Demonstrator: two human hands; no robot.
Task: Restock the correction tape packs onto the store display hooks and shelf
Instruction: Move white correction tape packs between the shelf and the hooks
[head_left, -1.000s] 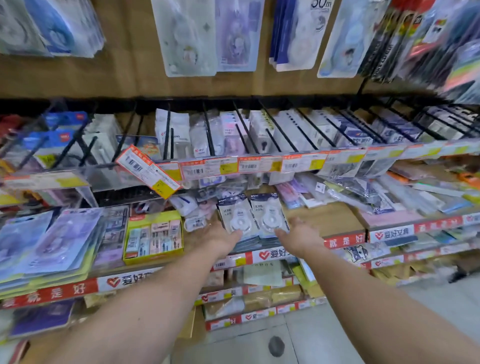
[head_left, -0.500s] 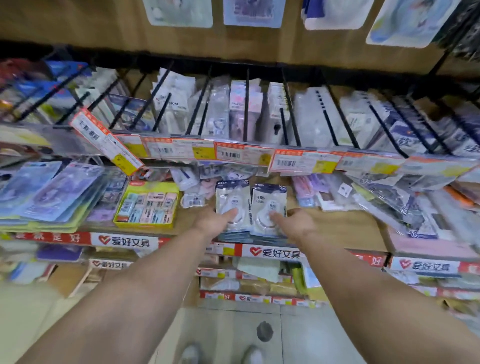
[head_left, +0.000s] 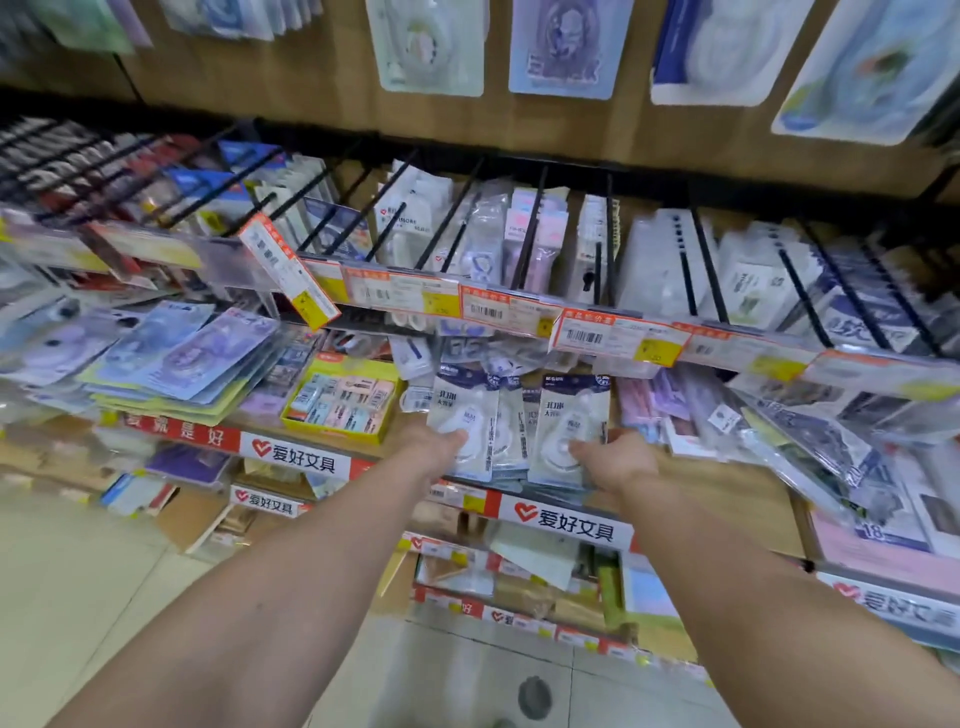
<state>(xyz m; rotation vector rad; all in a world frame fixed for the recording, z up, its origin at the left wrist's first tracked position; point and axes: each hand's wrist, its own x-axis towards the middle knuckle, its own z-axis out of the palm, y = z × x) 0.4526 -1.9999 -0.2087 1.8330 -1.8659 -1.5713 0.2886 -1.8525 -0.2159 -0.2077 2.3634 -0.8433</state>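
While both bare forearms reach forward over the tiled floor, the left hand (head_left: 434, 447) is clamped on a stack of correction tape packs (head_left: 467, 421), its thumb pressed flat on the glossy front of the top one. The right hand (head_left: 618, 462) grips a second stack of the same packs (head_left: 569, 426), thumb on the clear blister bubble. Each pack is a flat rectangular card with a dark blue header and a rounded white dispenser under shiny plastic. Both stacks sit side by side, touching, over the front of the wooden shelf (head_left: 727, 493). Just left of the left hand stands a yellow cardboard tray of small erasers (head_left: 343, 400). Above the hands, thin black metal display hooks (head_left: 527, 234) carry more hanging packs behind a row of orange-and-yellow price tags (head_left: 488, 306).
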